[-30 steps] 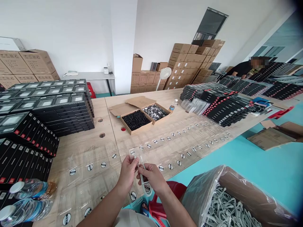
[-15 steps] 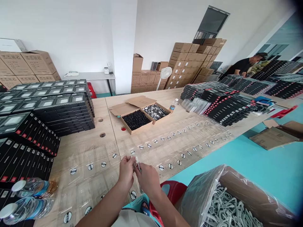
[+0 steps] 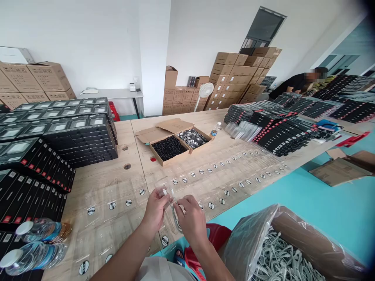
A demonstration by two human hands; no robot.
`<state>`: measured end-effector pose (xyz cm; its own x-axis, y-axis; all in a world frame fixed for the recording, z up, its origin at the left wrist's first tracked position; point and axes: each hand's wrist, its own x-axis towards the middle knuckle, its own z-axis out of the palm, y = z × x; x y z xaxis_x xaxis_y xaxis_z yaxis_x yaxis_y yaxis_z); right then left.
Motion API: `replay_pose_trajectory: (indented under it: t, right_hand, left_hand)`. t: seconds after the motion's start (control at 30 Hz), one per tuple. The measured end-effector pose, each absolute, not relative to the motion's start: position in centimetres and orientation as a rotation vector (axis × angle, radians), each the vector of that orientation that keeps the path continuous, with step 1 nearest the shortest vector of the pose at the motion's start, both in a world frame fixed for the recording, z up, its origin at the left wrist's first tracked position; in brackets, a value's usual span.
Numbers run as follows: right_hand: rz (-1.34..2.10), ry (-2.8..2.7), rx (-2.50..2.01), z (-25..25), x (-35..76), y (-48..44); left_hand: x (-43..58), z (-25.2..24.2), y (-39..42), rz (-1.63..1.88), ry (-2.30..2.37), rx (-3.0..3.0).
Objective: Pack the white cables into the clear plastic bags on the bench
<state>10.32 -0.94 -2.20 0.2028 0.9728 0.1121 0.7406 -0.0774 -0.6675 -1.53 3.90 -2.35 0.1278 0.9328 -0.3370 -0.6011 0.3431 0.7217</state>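
Note:
Over the near edge of the wooden table, both my hands meet. My left hand pinches the top of a clear plastic bag with a round black-and-white sticker. My right hand is closed on a white coiled cable, whose plug ends stick up inside the bag's mouth. Rows of the same clear stickered bags lie flat across the table in front of me.
Stacks of black retail boxes fill the left side, more black boxes the right. Two open cartons of small black parts sit mid-table. Water bottles lie near left. A bag-lined carton of white cables stands at my right. Another person bends far right.
The hanging loop of cable has gone down into the clear bag. My right hand shifted slightly right and lower. The far person leaned further over the boxes.

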Motion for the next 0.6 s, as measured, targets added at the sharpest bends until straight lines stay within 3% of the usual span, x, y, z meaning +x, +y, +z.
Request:
replay_pose_trajectory:
  t: [0.2, 0.6]
  right_hand:
    - [0.750, -1.402, -1.761, -2.4, 11.3, -0.3]
    - [0.861, -1.427, -1.728, -1.1, 11.5, -0.3]
  left_hand:
    - [-1.7, -1.8, 3.6, 1.045, 0.757, 0.493]
    - [-1.9, -1.8, 3.5, 1.054, 0.761, 0.473]
